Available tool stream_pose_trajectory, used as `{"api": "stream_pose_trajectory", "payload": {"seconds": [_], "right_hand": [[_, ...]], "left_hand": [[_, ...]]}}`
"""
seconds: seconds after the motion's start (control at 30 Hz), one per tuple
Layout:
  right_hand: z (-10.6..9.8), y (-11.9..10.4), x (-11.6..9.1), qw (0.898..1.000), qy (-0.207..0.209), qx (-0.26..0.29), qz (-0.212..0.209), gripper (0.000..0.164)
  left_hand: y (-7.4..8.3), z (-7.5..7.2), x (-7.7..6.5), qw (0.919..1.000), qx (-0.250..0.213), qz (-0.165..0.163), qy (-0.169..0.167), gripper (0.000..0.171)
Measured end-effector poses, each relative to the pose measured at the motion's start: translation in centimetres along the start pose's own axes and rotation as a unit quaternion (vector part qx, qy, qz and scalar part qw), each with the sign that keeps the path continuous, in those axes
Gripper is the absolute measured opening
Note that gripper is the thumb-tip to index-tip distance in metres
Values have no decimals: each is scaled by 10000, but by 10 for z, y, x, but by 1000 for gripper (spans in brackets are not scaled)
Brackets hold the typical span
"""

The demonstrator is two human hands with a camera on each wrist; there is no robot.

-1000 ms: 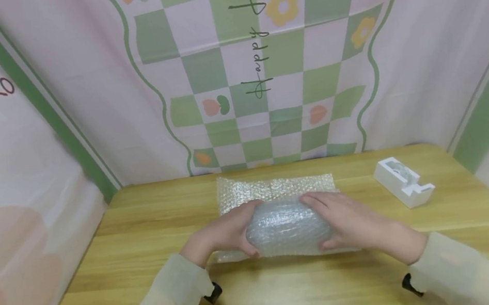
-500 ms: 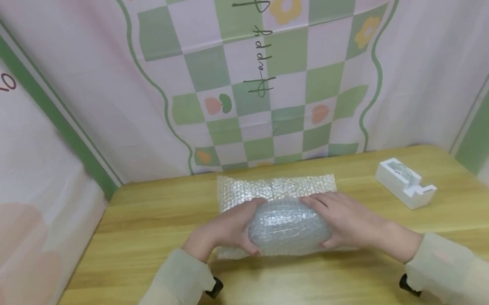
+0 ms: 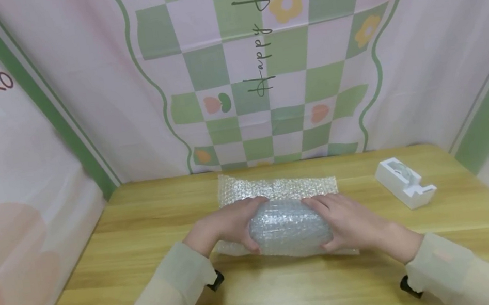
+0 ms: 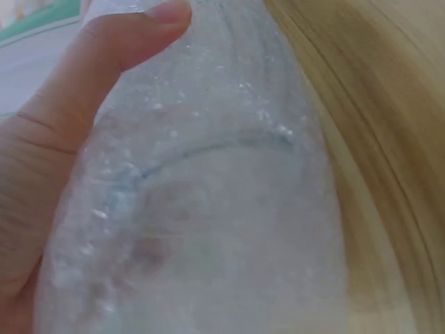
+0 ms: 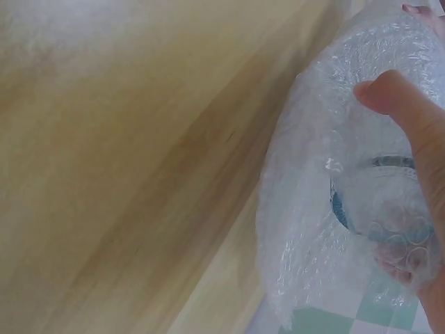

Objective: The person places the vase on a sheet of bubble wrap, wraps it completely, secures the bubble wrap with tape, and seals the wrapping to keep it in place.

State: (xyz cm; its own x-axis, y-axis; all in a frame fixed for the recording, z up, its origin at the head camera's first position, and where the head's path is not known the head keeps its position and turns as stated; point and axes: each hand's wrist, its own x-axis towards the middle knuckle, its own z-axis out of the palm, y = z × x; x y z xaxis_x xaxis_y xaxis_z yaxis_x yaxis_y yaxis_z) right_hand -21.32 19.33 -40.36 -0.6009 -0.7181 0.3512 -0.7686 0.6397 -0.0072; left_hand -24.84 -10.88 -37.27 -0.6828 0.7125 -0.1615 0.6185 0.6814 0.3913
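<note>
On the table lies a rounded, see-through bundle of bubble wrap [image 3: 289, 227], wound round a clear object whose kind is hidden by the layers. My left hand [image 3: 231, 222] grips its left end, thumb on the near side and fingers over the top. At the right end my right hand [image 3: 345, 216] holds it the same way. A flat stretch of bubble wrap [image 3: 287, 186] spreads behind the roll. In the right wrist view, a bluish curved edge [image 5: 338, 205] shows through the plastic at the bundle's end, and the thumb [image 5: 393, 97] presses on the wrap.
A white tape dispenser [image 3: 404, 185] with a roll of clear tape stands at the table's back right. The wooden table [image 3: 142, 224] meets a printed curtain [image 3: 247, 69] at its far edge. More curtain hangs on both sides.
The bundle has turned very slightly, its right end now a little nearer to me. My left hand has shifted slightly right and away from me. Both hands keep their hold.
</note>
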Motion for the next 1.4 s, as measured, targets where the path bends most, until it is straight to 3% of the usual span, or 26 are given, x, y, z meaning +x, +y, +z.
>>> {"api": "stream_pose_trajectory", "payload": {"seconds": [0.13, 0.27, 0.37, 0.5, 0.67, 0.87, 1.13, 1.4], "right_hand": [[1, -1, -1, 10000, 14, -26, -18, 105], [2, 0, -3, 9998, -112, 78, 119, 105], [4, 1, -5, 9993, -196, 184, 263, 105], [5, 2, -6, 9990, -211, 222, 335, 106], [5, 3, -6, 9990, -218, 206, 329, 106], [3, 1, -4, 9982, -364, 255, 405, 105], [-2, 2, 1, 9964, -576, 363, 499, 105], [-5, 5, 5, 9912, -886, 695, 703, 105]], "left_hand": [[4, -1, -2, 9982, 562, -189, 75, 125], [10, -2, -4, 9928, 1105, -101, 449, 129], [17, -3, -7, 9843, 1583, 60, 774, 121], [27, -3, -13, 9741, 2033, 305, 939, 104], [28, 1, -20, 9772, 1817, 488, 983, 91], [26, 9, -24, 9832, 1422, 413, 1066, 95], [21, 28, -19, 9737, 1957, 224, 1148, 122], [13, 32, -10, 9645, 2194, 356, 1429, 127]]}}
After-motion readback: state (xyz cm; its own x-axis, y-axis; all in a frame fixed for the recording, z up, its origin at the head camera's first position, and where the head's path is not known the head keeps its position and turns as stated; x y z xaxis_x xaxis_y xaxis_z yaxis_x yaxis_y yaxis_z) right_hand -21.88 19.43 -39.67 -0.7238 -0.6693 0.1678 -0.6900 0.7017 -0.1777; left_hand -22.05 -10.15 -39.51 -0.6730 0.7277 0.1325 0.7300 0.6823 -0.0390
